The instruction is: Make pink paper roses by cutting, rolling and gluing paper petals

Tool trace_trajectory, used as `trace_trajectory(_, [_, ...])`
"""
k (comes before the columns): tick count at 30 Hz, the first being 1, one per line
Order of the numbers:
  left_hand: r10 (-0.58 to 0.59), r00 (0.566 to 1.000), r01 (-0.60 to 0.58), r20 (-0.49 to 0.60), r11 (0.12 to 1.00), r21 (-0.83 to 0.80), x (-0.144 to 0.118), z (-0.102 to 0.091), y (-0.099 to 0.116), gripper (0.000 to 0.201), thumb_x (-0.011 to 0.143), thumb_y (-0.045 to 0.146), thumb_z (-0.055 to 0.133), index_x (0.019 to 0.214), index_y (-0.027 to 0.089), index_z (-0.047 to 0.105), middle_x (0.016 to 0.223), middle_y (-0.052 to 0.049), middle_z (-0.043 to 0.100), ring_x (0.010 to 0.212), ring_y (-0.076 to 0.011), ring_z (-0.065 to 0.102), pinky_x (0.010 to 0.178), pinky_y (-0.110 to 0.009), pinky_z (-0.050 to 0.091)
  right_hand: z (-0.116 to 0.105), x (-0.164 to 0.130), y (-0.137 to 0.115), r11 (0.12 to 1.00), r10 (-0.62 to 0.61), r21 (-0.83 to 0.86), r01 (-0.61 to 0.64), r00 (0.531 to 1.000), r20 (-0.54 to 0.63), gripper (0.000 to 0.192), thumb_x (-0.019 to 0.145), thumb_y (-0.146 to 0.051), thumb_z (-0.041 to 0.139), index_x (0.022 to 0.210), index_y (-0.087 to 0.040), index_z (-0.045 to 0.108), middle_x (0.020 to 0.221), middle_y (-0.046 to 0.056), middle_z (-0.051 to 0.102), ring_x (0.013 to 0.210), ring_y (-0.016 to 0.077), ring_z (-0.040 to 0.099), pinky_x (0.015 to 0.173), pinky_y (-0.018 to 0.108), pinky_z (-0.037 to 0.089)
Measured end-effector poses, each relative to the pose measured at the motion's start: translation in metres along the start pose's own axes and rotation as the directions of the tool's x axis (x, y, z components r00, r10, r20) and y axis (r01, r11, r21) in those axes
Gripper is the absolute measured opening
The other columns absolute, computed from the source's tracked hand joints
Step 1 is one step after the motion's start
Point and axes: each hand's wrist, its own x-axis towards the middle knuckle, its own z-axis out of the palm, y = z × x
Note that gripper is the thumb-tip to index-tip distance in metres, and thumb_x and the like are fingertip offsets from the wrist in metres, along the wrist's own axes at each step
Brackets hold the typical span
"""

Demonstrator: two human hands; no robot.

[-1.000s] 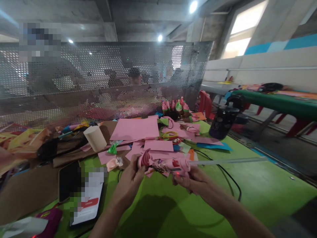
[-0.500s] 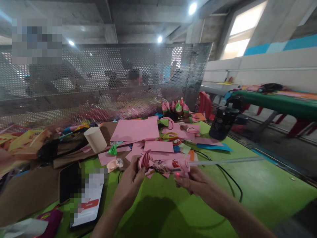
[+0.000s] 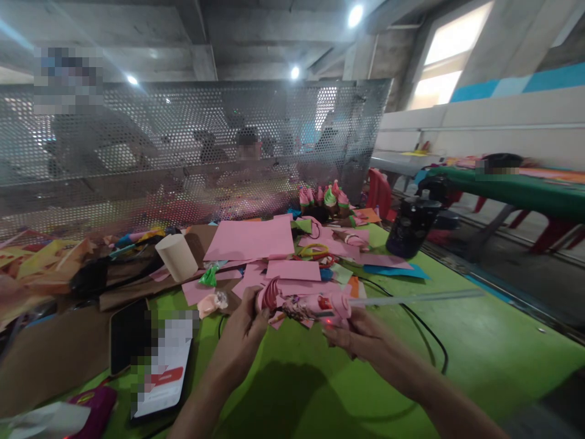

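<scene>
Just above the green table (image 3: 479, 353), the right hand (image 3: 354, 334) grips a pink glue gun (image 3: 326, 305), whose long axis lies from 3 to 9 o'clock. Its nozzle points at 9 o'clock to the pink paper flower (image 3: 269, 297), pinched in the closed fingers of the left hand (image 3: 242, 332), almost touching it.

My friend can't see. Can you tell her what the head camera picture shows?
Two bare hands work over a green table: the right hand grips a pink glue gun, its nozzle at a pink paper piece held in the left hand. Pink paper sheets lie behind.
</scene>
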Motion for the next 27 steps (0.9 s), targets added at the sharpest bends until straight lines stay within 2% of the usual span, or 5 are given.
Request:
trace_trajectory(8, [-0.001,1.000,0.001,0.008,1.000,0.000,0.0003,0.0004,-0.0009,0.037,0.088,0.048,0.039,0.115,0.023,0.049,0.101,-0.006,0.064,0.095,-0.0258,0.057,0.086,-0.035,0.040,0.0008,-0.0003,0.0017,1.000,0.005,-0.030,-0.004,1.000,0.015,0.038,0.078,-0.057,0.062,0.071,-0.020,0.055,0.069,0.000,0.052,0.064,0.0159,0.047,0.056,0.027,0.039])
trace_trajectory(16, [-0.018,1.000,0.018,0.006,1.000,0.021,0.0007,-0.0005,-0.0024,0.038,0.089,0.049,0.038,0.117,0.025,0.048,0.102,-0.005,0.064,0.095,-0.0261,0.057,0.084,-0.035,0.040,-0.0005,-0.0007,0.0019,0.999,-0.004,-0.035,0.002,0.999,-0.037,0.038,0.077,-0.057,0.062,0.070,-0.021,0.054,0.066,-0.001,0.048,0.062,0.0153,0.044,0.054,0.026,0.036])
trace_trajectory(21, [-0.009,1.000,0.008,0.023,1.000,0.015,0.0004,-0.0007,-0.0008,0.036,0.089,0.048,0.040,0.114,0.024,0.050,0.099,-0.005,0.064,0.094,-0.0259,0.057,0.085,-0.036,0.040,0.0032,-0.0007,0.0028,0.999,-0.009,-0.032,0.009,1.000,-0.007,0.040,0.078,-0.058,0.062,0.070,-0.020,0.052,0.066,-0.002,0.046,0.063,0.0152,0.044,0.055,0.026,0.037])
trace_trajectory(27, [0.019,1.000,-0.019,0.011,1.000,-0.001,0.0007,0.0004,-0.0030,0.036,0.088,0.047,0.040,0.114,0.023,0.049,0.103,-0.006,0.063,0.100,-0.0271,0.056,0.088,-0.036,0.040,0.0019,-0.0014,0.0052,0.998,-0.028,-0.066,0.023,0.997,-0.071,0.041,0.077,-0.058,0.063,0.066,-0.019,0.054,0.064,-0.001,0.048,0.063,0.0157,0.045,0.056,0.026,0.039])
